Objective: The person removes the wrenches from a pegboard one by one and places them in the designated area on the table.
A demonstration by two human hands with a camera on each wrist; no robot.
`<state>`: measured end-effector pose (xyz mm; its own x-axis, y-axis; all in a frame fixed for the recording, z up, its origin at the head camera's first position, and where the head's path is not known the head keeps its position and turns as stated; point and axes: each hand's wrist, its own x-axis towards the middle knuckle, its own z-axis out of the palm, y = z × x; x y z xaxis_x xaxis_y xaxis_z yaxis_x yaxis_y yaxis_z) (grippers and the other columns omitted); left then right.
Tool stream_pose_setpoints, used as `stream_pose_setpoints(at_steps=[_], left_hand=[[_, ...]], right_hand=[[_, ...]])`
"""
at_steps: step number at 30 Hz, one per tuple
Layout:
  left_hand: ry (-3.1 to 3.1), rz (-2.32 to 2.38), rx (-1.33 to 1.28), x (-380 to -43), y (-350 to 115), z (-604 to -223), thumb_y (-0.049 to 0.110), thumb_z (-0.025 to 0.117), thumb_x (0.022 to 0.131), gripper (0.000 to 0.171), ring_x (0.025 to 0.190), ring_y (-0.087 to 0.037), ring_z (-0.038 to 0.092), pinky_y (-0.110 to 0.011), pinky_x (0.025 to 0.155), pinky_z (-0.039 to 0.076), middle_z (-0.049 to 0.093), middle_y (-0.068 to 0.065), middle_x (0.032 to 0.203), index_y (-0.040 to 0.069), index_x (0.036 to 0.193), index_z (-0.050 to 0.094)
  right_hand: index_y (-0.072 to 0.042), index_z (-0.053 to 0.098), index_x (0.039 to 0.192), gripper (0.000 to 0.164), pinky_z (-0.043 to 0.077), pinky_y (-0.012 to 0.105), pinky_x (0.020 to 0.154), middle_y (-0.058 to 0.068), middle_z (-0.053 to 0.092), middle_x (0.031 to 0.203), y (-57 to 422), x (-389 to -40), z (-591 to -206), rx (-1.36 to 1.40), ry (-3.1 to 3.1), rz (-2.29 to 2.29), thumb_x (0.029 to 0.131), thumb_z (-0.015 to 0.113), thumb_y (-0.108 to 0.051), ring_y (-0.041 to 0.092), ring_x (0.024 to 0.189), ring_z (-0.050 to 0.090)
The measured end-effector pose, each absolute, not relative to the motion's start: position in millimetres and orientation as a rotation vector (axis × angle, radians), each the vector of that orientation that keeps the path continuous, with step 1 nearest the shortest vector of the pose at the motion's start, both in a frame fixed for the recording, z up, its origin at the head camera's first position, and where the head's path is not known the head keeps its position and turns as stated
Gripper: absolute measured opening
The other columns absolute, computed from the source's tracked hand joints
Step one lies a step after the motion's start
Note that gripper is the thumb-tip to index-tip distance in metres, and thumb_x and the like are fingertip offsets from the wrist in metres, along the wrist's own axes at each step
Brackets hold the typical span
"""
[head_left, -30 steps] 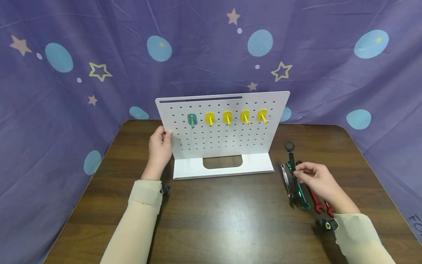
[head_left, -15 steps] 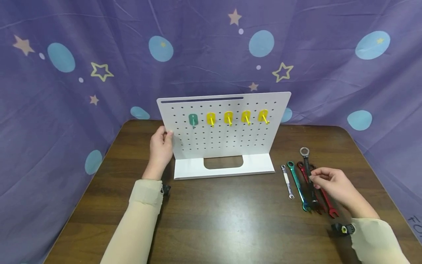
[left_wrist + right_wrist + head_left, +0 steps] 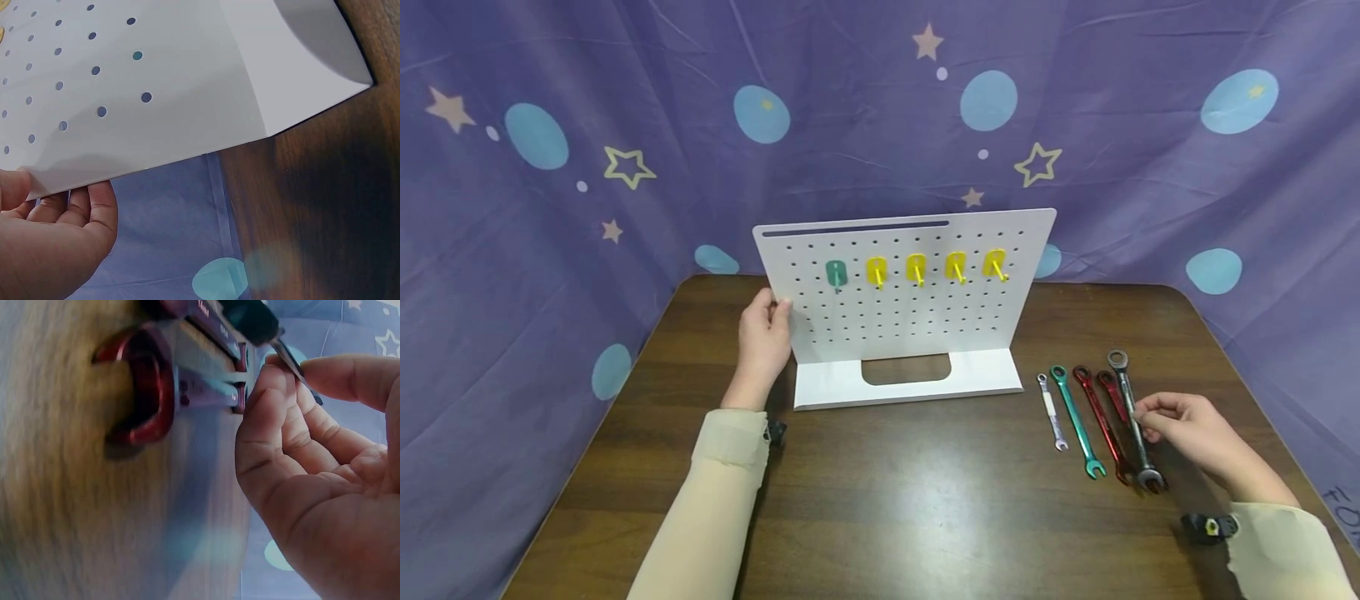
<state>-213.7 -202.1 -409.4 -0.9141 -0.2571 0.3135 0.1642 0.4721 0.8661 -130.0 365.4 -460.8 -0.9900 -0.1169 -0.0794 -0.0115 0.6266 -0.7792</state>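
Observation:
My left hand (image 3: 763,337) grips the left edge of a white pegboard stand (image 3: 910,321); in the left wrist view the thumb lies on the front and the fingers curl behind the edge. At the right, my right hand (image 3: 1187,429) pinches the largest wrench (image 3: 1131,408), a dark silver one, between thumb and fingertips, over the right end of a row of wrenches. Left of it lie a small silver wrench (image 3: 1051,412), a green wrench (image 3: 1077,421), a longer red wrench (image 3: 1102,421) and a shorter red wrench (image 3: 1112,392), which the held one partly covers.
Across the pegboard run a green hook (image 3: 837,273) and several yellow hooks (image 3: 916,268), all bare. The stand rests on a brown wooden table (image 3: 910,508). Behind it hangs a purple curtain (image 3: 865,100) with stars and dots.
My right hand has carried the large wrench rightward, from over the small silver and green wrenches to over the red ones. My left hand stays on the board's edge.

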Motion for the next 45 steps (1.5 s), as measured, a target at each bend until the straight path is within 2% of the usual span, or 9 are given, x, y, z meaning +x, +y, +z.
stream_pose_setpoints(at_steps=[11, 28, 45], left_hand=[[-2.306, -1.441, 0.079, -214.3, -203.0, -410.0, 0.007, 0.051, 0.107, 0.018, 0.065, -0.020, 0.042, -0.027, 0.054, 0.035, 0.052, -0.013, 0.075, -0.004, 0.113, 0.063], [-2.316, -1.431, 0.068, -214.2, -203.0, -410.5, 0.009, 0.049, 0.108, 0.020, 0.068, -0.020, 0.044, -0.027, 0.056, 0.036, 0.054, -0.017, 0.079, -0.004, 0.117, 0.062], [-2.318, -1.444, 0.085, -213.5, -202.0, -410.0, 0.010, 0.049, 0.108, 0.020, 0.069, -0.021, 0.043, -0.027, 0.057, 0.035, 0.053, -0.016, 0.080, -0.003, 0.116, 0.062]], right_hand=[[0.014, 0.063, 0.108, 0.025, 0.051, 0.028, 0.064, 0.009, 0.066, 0.083, 376.2, -127.8, -461.5, -0.051, 2.706, -1.238, 0.103, 0.058, -0.010, 0.013, 0.071, 0.061], [0.015, 0.063, 0.108, 0.025, 0.053, 0.028, 0.064, 0.011, 0.065, 0.089, 385.8, -126.7, -463.3, 0.001, 2.679, -1.223, 0.103, 0.056, -0.010, 0.014, 0.072, 0.061], [0.017, 0.061, 0.108, 0.025, 0.053, 0.028, 0.061, 0.009, 0.065, 0.084, 390.7, -126.2, -464.6, -0.009, 2.689, -1.196, 0.102, 0.057, -0.007, 0.011, 0.069, 0.061]])
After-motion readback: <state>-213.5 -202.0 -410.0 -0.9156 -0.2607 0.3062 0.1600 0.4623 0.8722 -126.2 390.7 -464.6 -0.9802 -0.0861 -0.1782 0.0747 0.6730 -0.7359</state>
